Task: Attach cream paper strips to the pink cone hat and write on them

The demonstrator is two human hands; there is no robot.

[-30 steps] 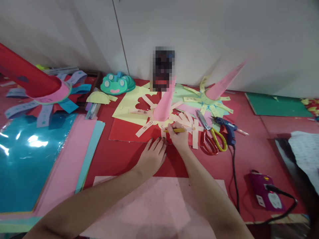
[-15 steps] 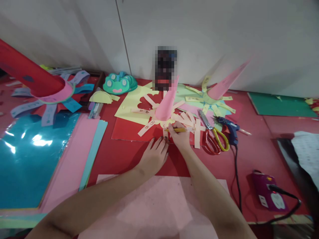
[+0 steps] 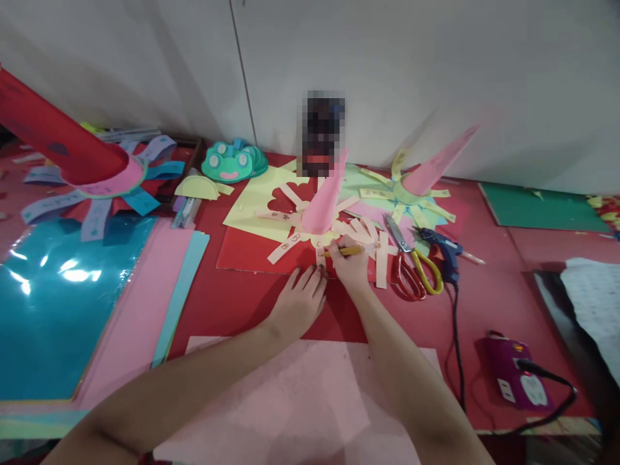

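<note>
Table [image 3: 227, 300] work looks like lettering; the next stroke seems to call for still paper. Open room lies nearest the left hand [image 3: 299, 298], past the card's [image 3: 242, 250] near edge. Cone [image 3: 323, 203] stands beyond both hands; scissors [image 3: 409, 276] hem the right. Left fingers lie flat, slightly spread; right hand [image 3: 349, 261] pinches a pen [image 3: 356, 250], tip at the strip [image 3: 320, 247] before the cone.

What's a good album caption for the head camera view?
Right hand holds a yellow pen to a paper strip near a pink cone, left hand alongside.
</note>
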